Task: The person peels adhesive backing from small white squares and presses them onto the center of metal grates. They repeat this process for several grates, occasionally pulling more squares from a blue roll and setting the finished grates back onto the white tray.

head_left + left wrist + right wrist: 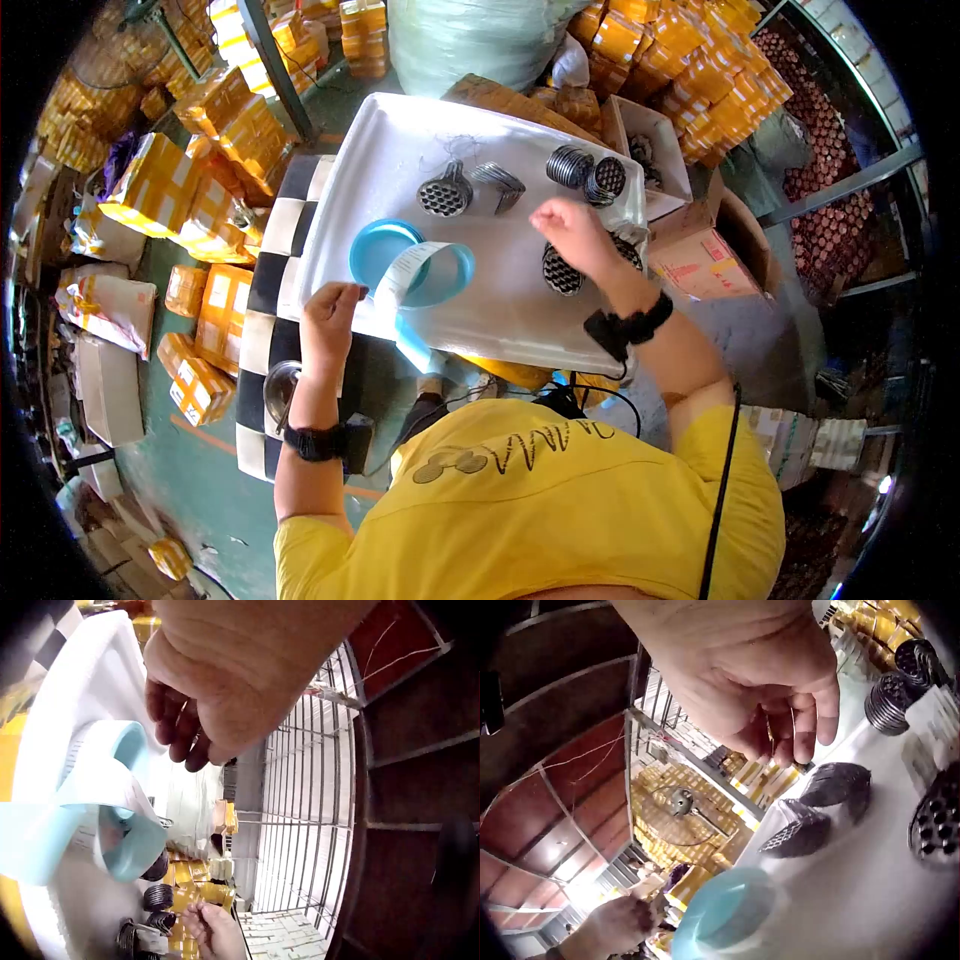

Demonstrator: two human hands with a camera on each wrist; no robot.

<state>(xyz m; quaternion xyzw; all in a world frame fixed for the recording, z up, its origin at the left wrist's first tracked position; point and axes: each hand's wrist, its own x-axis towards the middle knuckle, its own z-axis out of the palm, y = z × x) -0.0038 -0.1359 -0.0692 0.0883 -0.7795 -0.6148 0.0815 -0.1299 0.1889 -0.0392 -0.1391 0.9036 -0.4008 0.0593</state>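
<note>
My left hand (332, 310) hovers by the left edge of the white tray (330, 215), fingers loosely curled around nothing visible. Just beside it lies a pale blue roll (455, 280) with a white printed strip looping up and a tail hanging over the front edge. Over the tray's right side, my right hand (578, 235) is raised with its fingers loosely bent; no held object shows in the right wrist view. Below it are stacked black round pieces with honeycomb holes (562, 272), partly covered by the hand and forearm. Further back sit similar stacks (605, 180) and a honeycomb piece (444, 195).
A blue round dish (372, 248) or ring lies behind the strip. Fine dark threads lie at the tray's back. An open cardboard box (715, 260) and a white bin (665, 170) stand at the right. Taped yellow boxes (225, 315) fill the left floor.
</note>
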